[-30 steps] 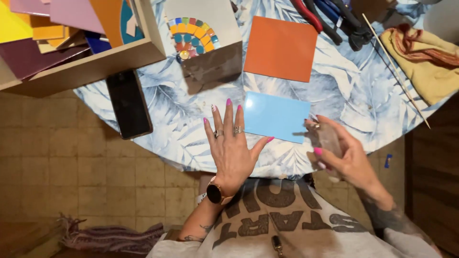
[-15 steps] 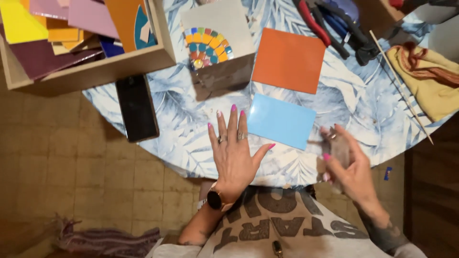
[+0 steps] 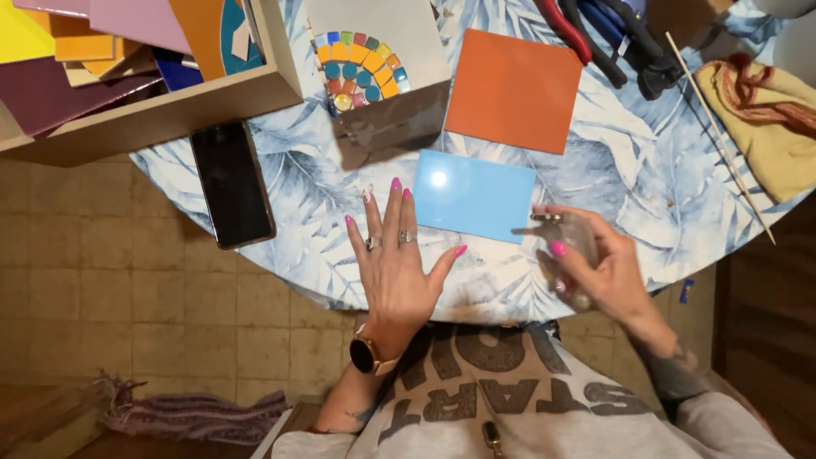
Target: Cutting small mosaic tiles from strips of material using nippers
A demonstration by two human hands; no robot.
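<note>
My left hand (image 3: 398, 263) lies flat on the round leaf-patterned table (image 3: 646, 195), fingers spread, its thumb near the left edge of a light blue rectangular tile (image 3: 473, 195). It wears rings and a watch. My right hand (image 3: 595, 268) grips a small tool (image 3: 561, 234) with a clear handle and a metal head that points at the tile's right edge. An orange square tile (image 3: 515, 89) lies just beyond the blue one.
A grey board with a half-round mosaic of coloured pieces (image 3: 361, 68) sits at the far side. A black phone (image 3: 231, 183) lies at the left table edge. A wooden box of coloured tiles (image 3: 127, 76) stands far left. Pliers (image 3: 620, 38), a thin stick (image 3: 722, 140) and a yellow cloth (image 3: 756, 110) lie at right.
My right hand with the tool has dropped slightly and drawn closer to the blue tile's right edge. My left hand has stayed flat beside the tile.
</note>
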